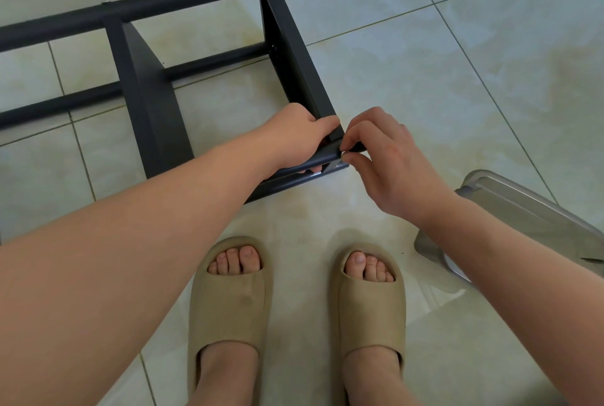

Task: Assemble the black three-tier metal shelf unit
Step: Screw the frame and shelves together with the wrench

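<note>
Partly built black metal shelf frame (147, 95) of round tubes and flat panels lies on its side on the pale glossy tile floor (425, 62), just ahead of my beige foam slippers (228, 301). My left hand (294, 137) curls round the near black tube (322, 157) at the corner where the end panel (294, 56) meets it, steadying the joint. My right hand (385, 157) pinches a small silvery fastener (344, 153) there between thumb and forefinger (probably a screw; too small to tell). Step in hand, I judge: fixing panel to tube. Next move calls for aligned holes and a straight turn, no cross-threading. A grey plastic lid (523, 209) sits to my right.
</note>
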Action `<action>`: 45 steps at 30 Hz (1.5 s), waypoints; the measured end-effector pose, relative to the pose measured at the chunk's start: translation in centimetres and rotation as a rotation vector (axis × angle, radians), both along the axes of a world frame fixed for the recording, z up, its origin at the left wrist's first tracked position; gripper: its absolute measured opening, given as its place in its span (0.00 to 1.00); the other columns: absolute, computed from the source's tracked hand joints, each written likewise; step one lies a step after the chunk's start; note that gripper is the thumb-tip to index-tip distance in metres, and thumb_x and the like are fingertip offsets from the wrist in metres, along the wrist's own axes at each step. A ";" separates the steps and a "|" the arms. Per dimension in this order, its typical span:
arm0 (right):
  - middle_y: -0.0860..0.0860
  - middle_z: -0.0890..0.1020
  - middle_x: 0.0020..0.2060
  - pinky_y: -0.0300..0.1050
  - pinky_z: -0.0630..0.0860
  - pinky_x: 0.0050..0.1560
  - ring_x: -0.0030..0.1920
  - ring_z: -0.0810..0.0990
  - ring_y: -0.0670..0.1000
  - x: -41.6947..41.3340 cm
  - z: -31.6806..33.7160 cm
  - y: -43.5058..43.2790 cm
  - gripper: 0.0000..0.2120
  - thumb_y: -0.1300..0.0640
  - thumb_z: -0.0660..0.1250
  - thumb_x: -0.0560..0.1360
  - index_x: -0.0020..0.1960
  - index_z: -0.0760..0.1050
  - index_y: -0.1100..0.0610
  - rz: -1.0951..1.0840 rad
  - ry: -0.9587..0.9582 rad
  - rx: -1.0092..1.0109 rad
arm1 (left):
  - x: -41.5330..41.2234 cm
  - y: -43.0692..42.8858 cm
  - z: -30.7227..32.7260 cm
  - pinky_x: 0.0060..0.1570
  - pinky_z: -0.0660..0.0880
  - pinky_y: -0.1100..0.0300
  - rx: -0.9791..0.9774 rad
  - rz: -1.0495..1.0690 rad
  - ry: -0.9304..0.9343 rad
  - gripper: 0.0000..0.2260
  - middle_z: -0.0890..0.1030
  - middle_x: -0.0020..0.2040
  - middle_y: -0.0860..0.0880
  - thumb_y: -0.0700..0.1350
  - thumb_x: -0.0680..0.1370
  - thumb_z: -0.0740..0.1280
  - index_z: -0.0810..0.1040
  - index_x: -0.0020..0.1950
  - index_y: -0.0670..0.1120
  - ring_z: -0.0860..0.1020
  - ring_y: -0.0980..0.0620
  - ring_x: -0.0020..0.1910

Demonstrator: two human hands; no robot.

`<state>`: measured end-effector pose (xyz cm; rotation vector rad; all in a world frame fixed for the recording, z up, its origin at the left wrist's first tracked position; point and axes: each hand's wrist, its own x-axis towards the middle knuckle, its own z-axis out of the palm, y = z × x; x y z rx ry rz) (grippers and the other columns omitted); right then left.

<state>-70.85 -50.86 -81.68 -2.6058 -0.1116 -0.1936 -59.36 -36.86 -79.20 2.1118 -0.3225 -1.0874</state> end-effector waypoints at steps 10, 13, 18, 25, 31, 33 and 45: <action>0.54 0.74 0.50 0.59 0.76 0.49 0.45 0.76 0.53 0.2 -0.4 -0.1 0.04 0.62 0.68 0.77 0.50 0.75 0.62 -0.058 -0.006 0.141 | 0.0 0.1 0.4 0.40 0.71 0.57 0.046 -0.007 0.017 0.21 0.82 0.28 0.46 0.53 0.83 0.59 0.76 0.37 0.41 0.74 0.54 0.25; 0.50 0.74 0.50 0.43 0.76 0.52 0.46 0.76 0.48 0.3 0.0 -0.5 0.08 0.63 0.72 0.76 0.52 0.75 0.61 -0.105 0.069 0.235 | -0.3 0.2 -0.1 0.38 0.69 0.57 0.028 0.044 -0.002 0.20 0.84 0.33 0.43 0.55 0.82 0.61 0.79 0.42 0.39 0.74 0.51 0.30; 0.49 0.78 0.47 0.26 0.70 0.50 0.46 0.76 0.43 0.2 0.0 -0.4 0.11 0.59 0.75 0.75 0.54 0.76 0.60 -0.208 0.125 0.296 | -0.5 0.3 -0.7 0.34 0.70 0.59 -0.045 0.123 -0.054 0.20 0.84 0.40 0.38 0.56 0.81 0.65 0.79 0.50 0.37 0.76 0.55 0.25; 0.48 0.78 0.44 0.38 0.76 0.46 0.43 0.77 0.47 0.5 0.2 0.2 0.09 0.60 0.74 0.74 0.50 0.76 0.60 -0.302 0.201 0.433 | -0.2 0.4 -0.3 0.32 0.74 0.65 -0.042 0.129 0.019 0.21 0.85 0.39 0.40 0.54 0.81 0.65 0.80 0.54 0.34 0.79 0.52 0.29; 0.52 0.80 0.44 0.41 0.74 0.39 0.40 0.78 0.57 0.5 0.2 0.4 0.10 0.58 0.76 0.73 0.48 0.76 0.55 -0.411 0.271 0.575 | -0.2 0.6 -0.1 0.31 0.75 0.65 -0.049 0.136 0.054 0.21 0.85 0.36 0.42 0.53 0.81 0.65 0.81 0.53 0.34 0.80 0.52 0.28; 0.51 0.80 0.45 0.45 0.78 0.47 0.43 0.79 0.54 0.4 0.2 0.5 0.10 0.56 0.77 0.73 0.49 0.76 0.55 -0.402 0.258 0.546 | -0.4 0.5 -0.3 0.35 0.72 0.61 -0.018 0.120 -0.001 0.21 0.82 0.36 0.40 0.54 0.81 0.65 0.80 0.52 0.34 0.77 0.50 0.30; 0.52 0.70 0.74 0.45 0.58 0.75 0.75 0.64 0.54 -5.6 -0.7 -2.8 0.27 0.42 0.62 0.80 0.73 0.71 0.56 -0.275 0.125 0.085 | -4.2 -0.2 -0.5 0.49 0.71 0.52 -0.177 0.108 -0.834 0.12 0.75 0.51 0.51 0.49 0.79 0.63 0.74 0.60 0.46 0.72 0.47 0.50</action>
